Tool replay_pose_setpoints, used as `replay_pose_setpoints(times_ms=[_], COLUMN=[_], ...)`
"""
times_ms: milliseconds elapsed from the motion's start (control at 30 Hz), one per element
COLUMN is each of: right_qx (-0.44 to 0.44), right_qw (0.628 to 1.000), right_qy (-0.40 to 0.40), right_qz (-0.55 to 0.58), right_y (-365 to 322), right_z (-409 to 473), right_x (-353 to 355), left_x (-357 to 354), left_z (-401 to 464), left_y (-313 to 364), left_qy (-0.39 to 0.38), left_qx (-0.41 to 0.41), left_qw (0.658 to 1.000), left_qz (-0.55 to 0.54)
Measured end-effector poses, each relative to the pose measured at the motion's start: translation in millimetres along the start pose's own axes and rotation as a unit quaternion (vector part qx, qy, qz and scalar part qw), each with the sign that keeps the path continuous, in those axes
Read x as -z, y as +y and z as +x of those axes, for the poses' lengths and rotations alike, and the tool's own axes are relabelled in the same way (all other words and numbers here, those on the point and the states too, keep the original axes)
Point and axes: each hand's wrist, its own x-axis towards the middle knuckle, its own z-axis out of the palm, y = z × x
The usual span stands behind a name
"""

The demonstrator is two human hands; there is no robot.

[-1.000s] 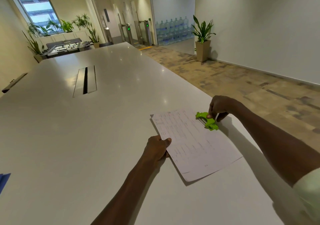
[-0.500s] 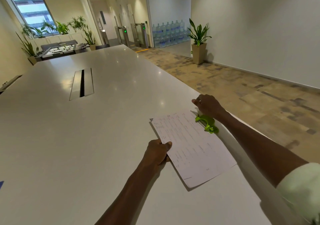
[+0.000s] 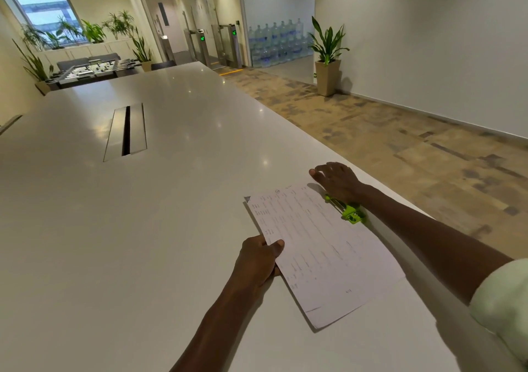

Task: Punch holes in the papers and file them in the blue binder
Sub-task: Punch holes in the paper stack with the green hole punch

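One long white table (image 3: 143,228), spanning the view from 6 to 11 o'clock, bearing everything below. Carrying a cable slot (image 3: 125,131) at 10 o'clock, well apart from the work.

One sheaf of papers (image 3: 323,246) at 4 o'clock, lying flat near the table's right edge.

Left hand (image 3: 258,260) at 6 o'clock, pinching the papers' near-left edge, thumb on top.

Right hand (image 3: 337,180) at 2 o'clock, fingers spread and flat, pressing down over the green hole punch (image 3: 353,213), clamped round nothing.

Hole punch sitting on the papers' right edge, partly hidden under the wrist.

Progress, as judged: punching under way; holes not discernible. Filing remaining. Blue binder not showing anywhere.

Potted plant (image 3: 327,57) and stacked water bottles (image 3: 277,43) standing at 1 o'clock, obstructing nothing.
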Motion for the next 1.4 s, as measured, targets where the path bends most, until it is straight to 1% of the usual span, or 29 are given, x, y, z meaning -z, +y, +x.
replay_pose_setpoints(times_ms=[67, 167, 200, 267, 333, 367, 467, 500, 567, 667, 733, 800, 900, 1000, 1400], right_qx=[0.01, 0.048, 0.062, 0.08, 0.088, 0.088, 0.048, 0.056, 0.087, 0.058, 0.045, 0.037, 0.04, 0.041, 0.009], right_qw=[0.997, 0.991, 0.99, 0.992, 0.992, 0.993, 0.991, 0.988, 0.985, 0.989, 0.992, 0.996, 0.995, 0.991, 0.984], right_qy=[0.005, -0.009, -0.002, 0.017, 0.018, 0.037, 0.126, 0.143, 0.145, 0.133, 0.113, 0.081, 0.077, 0.058, 0.096], right_qz=[-0.078, -0.121, -0.127, -0.096, -0.089, -0.075, 0.021, 0.017, -0.014, 0.025, 0.026, -0.003, -0.047, -0.114, -0.148], right_y=[4.4, 3.8, 1.7, 2.4, 9.0, 13.8, 21.9, 22.1, 25.7, 22.3, 18.3, 13.2, 7.8, 3.3, -4.0], right_z=[4.6, 6.2, 4.5, 3.3, 8.2, 11.7, 19.1, 18.1, 18.4, 16.6, 15.5, 16.5, 15.0, 15.1, 8.5], right_x=[-1.4, -0.2, 1.6, 2.7, -4.2, -9.6, -13.1, -13.7, -16.5, -12.0, -9.3, -3.5, 3.5, 1.8, 1.9], left_x=[-0.1, -0.6, -1.0, -1.4, -1.3, -1.0, -2.1, -2.3, -3.3, -4.8, -5.8, -5.5, -3.8, -2.3, 5.4], left_z=[1.0, 1.0, 1.0, -0.1, -0.1, 0.5, -0.8, -2.7, -4.5, -4.9, -6.2, -7.9, -8.1, -6.2, -15.5], left_y=[-1.1, -1.1, -1.5, -1.4, -0.9, -0.7, 1.0, 2.6, 3.8, 3.7, 3.5, 5.4, 7.0, 5.4, 0.0], left_qy=[0.004, 0.013, 0.015, 0.02, 0.023, 0.023, 0.032, 0.033, 0.031, 0.036, 0.039, 0.035, 0.026, 0.03, 0.037], left_qx=[-0.008, -0.016, -0.017, -0.02, -0.017, -0.017, -0.02, -0.018, -0.013, -0.01, -0.013, -0.012, 0.007, 0.019, 0.002], left_qw=[1.0, 0.999, 0.999, 0.999, 0.998, 0.998, 0.996, 0.996, 0.996, 0.997, 0.997, 0.998, 0.999, 0.999, 0.998], left_qz=[0.011, 0.031, 0.032, 0.045, 0.05, 0.055, 0.078, 0.08, 0.077, 0.074, 0.069, 0.054, 0.018, -0.018, -0.052])
